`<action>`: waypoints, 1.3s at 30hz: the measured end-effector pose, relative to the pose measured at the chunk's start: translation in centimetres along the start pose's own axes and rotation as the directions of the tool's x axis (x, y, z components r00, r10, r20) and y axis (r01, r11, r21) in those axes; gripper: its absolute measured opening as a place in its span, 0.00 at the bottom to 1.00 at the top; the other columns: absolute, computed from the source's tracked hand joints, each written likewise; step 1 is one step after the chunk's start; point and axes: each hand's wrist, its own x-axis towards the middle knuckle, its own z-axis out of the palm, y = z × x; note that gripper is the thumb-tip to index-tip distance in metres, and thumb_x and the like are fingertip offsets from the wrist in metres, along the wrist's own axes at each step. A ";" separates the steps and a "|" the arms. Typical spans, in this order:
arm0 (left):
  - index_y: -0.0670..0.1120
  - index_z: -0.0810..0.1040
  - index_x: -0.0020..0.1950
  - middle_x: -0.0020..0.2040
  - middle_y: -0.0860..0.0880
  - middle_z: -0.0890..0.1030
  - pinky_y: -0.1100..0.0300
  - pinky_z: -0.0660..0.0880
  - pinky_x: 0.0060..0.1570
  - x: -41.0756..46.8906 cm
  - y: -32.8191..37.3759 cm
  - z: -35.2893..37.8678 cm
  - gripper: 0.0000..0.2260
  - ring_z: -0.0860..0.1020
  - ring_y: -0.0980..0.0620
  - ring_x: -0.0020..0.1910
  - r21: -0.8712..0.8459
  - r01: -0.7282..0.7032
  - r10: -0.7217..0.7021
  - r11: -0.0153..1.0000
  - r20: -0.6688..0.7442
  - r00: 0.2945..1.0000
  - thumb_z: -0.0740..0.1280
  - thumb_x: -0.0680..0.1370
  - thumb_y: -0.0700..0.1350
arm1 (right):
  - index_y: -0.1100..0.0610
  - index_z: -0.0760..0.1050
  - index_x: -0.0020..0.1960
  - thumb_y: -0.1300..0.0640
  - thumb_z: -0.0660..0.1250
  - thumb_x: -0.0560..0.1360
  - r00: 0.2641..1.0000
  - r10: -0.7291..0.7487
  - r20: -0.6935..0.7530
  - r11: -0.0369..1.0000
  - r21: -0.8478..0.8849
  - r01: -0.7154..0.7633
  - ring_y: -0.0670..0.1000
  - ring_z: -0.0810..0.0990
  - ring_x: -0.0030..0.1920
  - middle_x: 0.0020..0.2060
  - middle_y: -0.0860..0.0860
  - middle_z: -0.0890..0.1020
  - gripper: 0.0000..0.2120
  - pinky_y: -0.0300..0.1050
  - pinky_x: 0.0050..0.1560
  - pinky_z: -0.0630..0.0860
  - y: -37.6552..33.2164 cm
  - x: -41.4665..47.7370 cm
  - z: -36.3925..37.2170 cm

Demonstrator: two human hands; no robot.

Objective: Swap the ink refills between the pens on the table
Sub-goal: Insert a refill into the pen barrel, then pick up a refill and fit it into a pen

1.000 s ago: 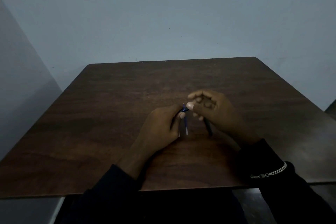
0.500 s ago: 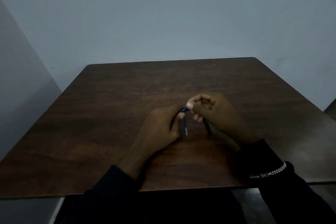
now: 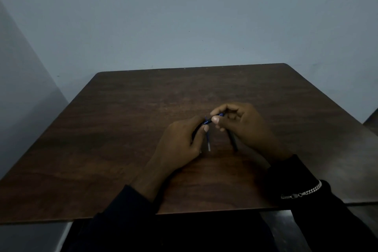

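Note:
Both hands meet over the middle of the dark wooden table (image 3: 122, 129). My left hand (image 3: 180, 145) grips a dark pen barrel; its blue end (image 3: 207, 122) shows past the thumb. My right hand (image 3: 243, 127) pinches a small blue tip piece (image 3: 220, 115) between thumb and forefinger, right beside that blue end. A thin blue refill (image 3: 208, 141) with a pale end lies on the table between my hands. A second dark pen (image 3: 233, 141) slants out from under my right hand. The dim light hides finer detail.
A plain grey-blue wall stands behind the table, with another wall close on the left. A silver bracelet (image 3: 302, 192) lies over my right sleeve. The table's near edge runs just in front of my forearms.
My right hand has shifted slightly up and right at the pen's blue end, its fingers curling tighter around the small tip piece. My left hand and the parts on the table have stayed put.

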 end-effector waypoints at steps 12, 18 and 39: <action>0.48 0.81 0.57 0.38 0.54 0.81 0.60 0.72 0.34 0.0 -0.1 0.1 0.07 0.78 0.57 0.33 -0.008 0.020 -0.020 1.000 0.007 1.000 0.64 0.86 0.46 | 0.61 0.83 0.50 0.63 0.72 0.79 0.999 0.039 -0.021 0.996 0.077 -0.037 0.49 0.87 0.38 0.40 0.54 0.88 0.02 0.39 0.38 0.82 -0.2 0.1 0.1; 0.49 0.78 0.49 0.32 0.54 0.76 0.53 0.71 0.33 0.0 -0.1 0.2 0.08 0.75 0.56 0.31 -0.014 0.057 -0.057 0.998 -0.043 0.997 0.62 0.86 0.46 | 0.65 0.77 0.57 0.67 0.66 0.81 0.996 0.059 -0.072 0.972 0.232 -0.041 0.55 0.89 0.45 0.47 0.58 0.88 0.06 0.40 0.38 0.82 -0.8 0.1 -0.4; 0.51 0.68 0.39 0.30 0.55 0.68 0.53 0.68 0.32 0.1 -0.9 0.6 0.14 0.70 0.55 0.29 -0.056 0.081 -0.088 0.995 -0.143 0.986 0.62 0.85 0.45 | 0.56 0.75 0.59 0.57 0.73 0.78 0.909 0.207 -0.361 0.969 -0.055 -0.243 0.51 0.87 0.35 0.39 0.56 0.87 0.12 0.40 0.34 0.82 1.0 0.2 -7.6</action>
